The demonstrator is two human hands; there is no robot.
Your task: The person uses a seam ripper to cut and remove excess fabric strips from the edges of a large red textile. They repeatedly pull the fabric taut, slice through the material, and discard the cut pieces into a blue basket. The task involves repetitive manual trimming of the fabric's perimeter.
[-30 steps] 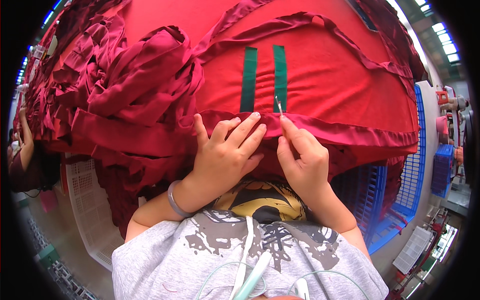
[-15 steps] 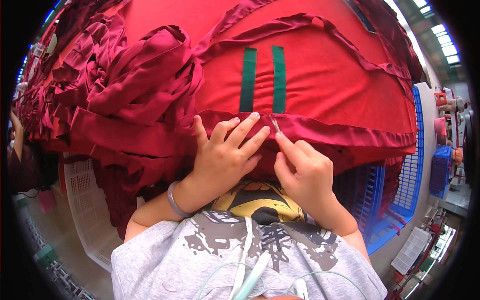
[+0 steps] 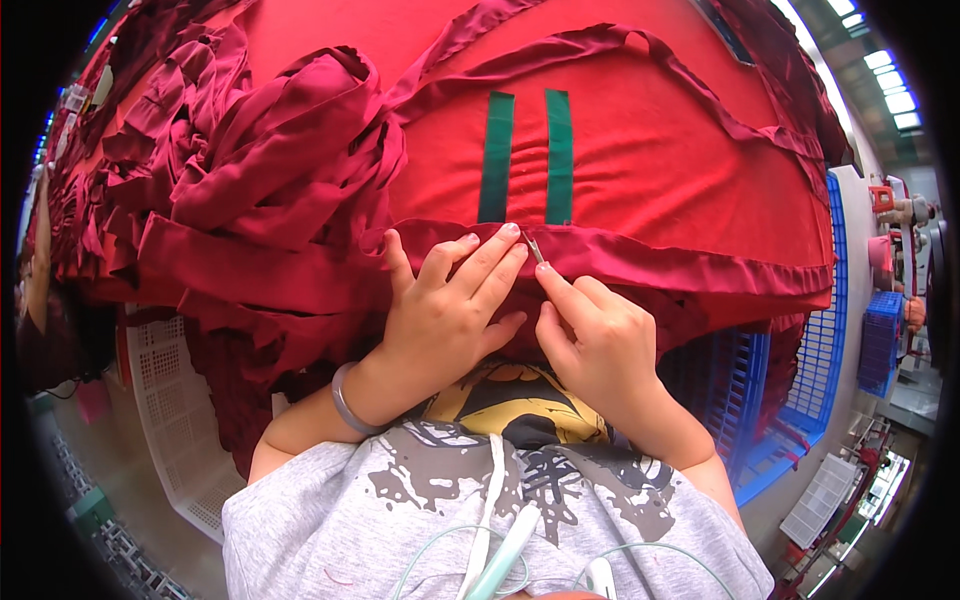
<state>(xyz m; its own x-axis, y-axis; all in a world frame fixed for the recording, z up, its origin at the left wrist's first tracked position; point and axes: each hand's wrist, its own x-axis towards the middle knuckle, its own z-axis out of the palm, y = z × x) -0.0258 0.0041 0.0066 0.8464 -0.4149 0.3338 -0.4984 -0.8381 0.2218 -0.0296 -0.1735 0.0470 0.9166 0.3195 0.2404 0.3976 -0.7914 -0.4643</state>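
A heap of loose maroon strips (image 3: 250,190) slumps at the left. The left hand (image 3: 440,310) lies spread, fingers flat, pinning the red garment's (image 3: 640,170) folded maroon hem (image 3: 690,268) taut — just below two green stripes (image 3: 527,155). The right hand (image 3: 600,345) is curled, pinching a slim metal tool (image 3: 535,247) at the hem's seam.

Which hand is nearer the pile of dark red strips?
Left. The left hand lies beside the pile of dark red strips; the right hand is farther, past the left.
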